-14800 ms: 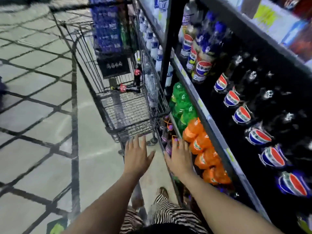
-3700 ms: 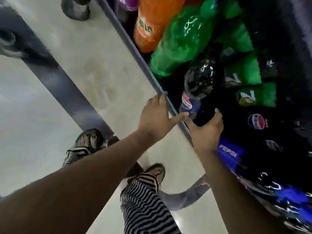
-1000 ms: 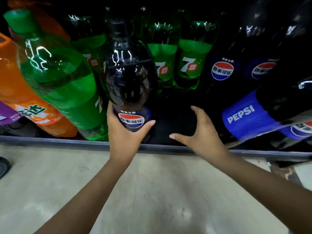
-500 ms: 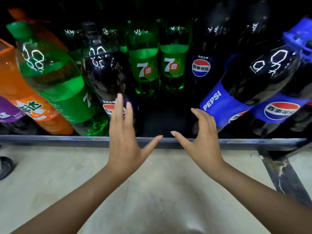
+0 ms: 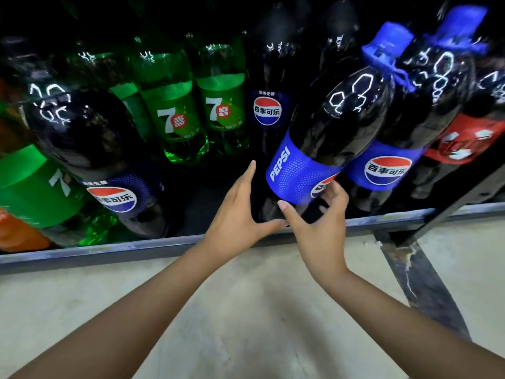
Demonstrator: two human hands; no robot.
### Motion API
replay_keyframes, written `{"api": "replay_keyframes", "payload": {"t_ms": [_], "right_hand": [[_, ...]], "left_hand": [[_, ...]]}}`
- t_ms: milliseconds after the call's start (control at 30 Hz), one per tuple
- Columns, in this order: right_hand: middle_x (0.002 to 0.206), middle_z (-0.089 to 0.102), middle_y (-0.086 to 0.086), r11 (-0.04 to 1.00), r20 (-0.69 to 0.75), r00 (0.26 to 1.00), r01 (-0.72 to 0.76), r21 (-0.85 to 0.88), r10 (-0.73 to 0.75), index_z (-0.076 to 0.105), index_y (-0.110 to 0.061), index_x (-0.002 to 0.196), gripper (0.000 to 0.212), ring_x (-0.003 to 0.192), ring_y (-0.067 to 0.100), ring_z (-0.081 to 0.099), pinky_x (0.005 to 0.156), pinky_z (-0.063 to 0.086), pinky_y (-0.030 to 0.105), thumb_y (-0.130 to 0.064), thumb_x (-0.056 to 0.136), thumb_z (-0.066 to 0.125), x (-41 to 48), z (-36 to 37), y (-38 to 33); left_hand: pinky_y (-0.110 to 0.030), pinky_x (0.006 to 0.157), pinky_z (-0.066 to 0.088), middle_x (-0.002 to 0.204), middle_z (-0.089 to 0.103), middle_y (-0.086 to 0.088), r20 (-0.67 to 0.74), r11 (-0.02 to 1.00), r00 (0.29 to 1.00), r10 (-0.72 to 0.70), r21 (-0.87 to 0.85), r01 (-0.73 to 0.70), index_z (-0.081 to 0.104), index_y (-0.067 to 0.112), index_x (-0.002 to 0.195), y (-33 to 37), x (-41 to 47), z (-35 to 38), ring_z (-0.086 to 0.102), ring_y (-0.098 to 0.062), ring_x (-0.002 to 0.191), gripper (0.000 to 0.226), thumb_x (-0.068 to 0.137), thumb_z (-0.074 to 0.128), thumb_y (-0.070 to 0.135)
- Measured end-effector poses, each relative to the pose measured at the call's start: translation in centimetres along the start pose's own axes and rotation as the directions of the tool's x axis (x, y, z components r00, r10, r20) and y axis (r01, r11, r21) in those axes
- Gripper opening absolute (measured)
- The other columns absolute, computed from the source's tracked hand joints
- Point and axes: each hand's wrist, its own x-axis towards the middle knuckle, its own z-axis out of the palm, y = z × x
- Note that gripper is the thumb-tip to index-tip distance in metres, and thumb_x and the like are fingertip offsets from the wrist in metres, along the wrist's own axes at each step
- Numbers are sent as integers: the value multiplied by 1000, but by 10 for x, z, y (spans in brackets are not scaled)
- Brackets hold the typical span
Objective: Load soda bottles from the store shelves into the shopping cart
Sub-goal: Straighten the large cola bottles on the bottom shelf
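Right grip wrapping fingers and thumb round lower label of Pepsi bottle. Left grip lying flat-open just left of base. Bottle leaning on shelf, neck pointing up-right of both grips. Suggesting: left cupping under base, lifting clear of shelf lip before pulling out.

A single wide-angle view from the person's head — it looks forward and steeply down, close on the bottom shelf. Rows of bottles fill the far half, the tilted Pepsi bottle right of centre; floor fills the near half. The shelf's front edge rises toward the right — the view sits tilted.
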Motion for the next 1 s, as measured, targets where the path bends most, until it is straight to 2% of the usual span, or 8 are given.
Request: {"api": "replay_keyframes", "payload": {"t_ms": [67,233,333,433,567,733,867,1000], "right_hand": [[123,54,-13,997,60,998,-37,63,34,40,-15,131,78,112,-7,50,93,38,8,-21,67,85,13,-2,4],[122,59,-6,994,193,979,-80,74,65,36,-18,133,100,109,4,59,92,50,27,-24,50,91,42,-6,9],[121,58,-5,993,236,970,-88,84,66,32,-18,135,106,107,4,59,81,53,21,-20,48,93,51,-6,8],[118,59,-9,995,232,971,-79,68,61,33,-19,134,104,105,0,60,85,53,23,-21,49,93,52,1,2],[111,58,-18,999,264,964,-10,-52,23,35,-26,132,101,99,-8,57,80,45,4,-24,49,92,46,18,-13],[129,48,-10,974,272,959,134,-182,-81,27,-26,141,114,122,8,45,101,41,21,-34,47,90,25,37,-19],[130,46,-6,958,242,964,167,-234,-109,27,-20,141,114,123,11,42,101,39,22,-35,48,90,20,42,-20],[130,47,-8,967,205,975,132,-217,-87,29,-22,140,112,121,12,44,99,43,24,-34,46,90,23,42,-20]], "left_hand": [[-27,116,27,157,27,6,20,999,1000,-8,-54,10,8,23,154,0,9,9,25,-2,142,122,63,86,44],[-39,106,43,148,40,9,18,992,999,27,-126,-25,20,28,151,-1,29,23,41,-10,135,118,56,88,47],[-28,100,46,140,45,14,-13,993,999,30,-110,-31,30,34,142,0,32,20,46,0,125,106,54,89,41],[-11,91,44,133,50,17,-3,986,1000,-9,-166,8,32,34,139,-3,32,14,49,7,116,102,55,91,34],[-4,80,44,119,54,22,8,965,997,-74,-250,74,35,26,135,-16,29,4,54,13,106,95,58,92,23],[-12,88,47,123,58,18,62,951,996,-57,-301,73,34,20,136,-34,20,-9,58,4,112,93,62,90,15],[-13,92,46,129,58,15,115,943,993,-14,-329,51,32,13,142,-38,24,-15,57,0,117,101,60,90,15],[-20,96,48,131,57,13,146,943,989,-21,-326,68,32,18,141,-37,29,-17,57,-1,118,108,53,92,33]]}}
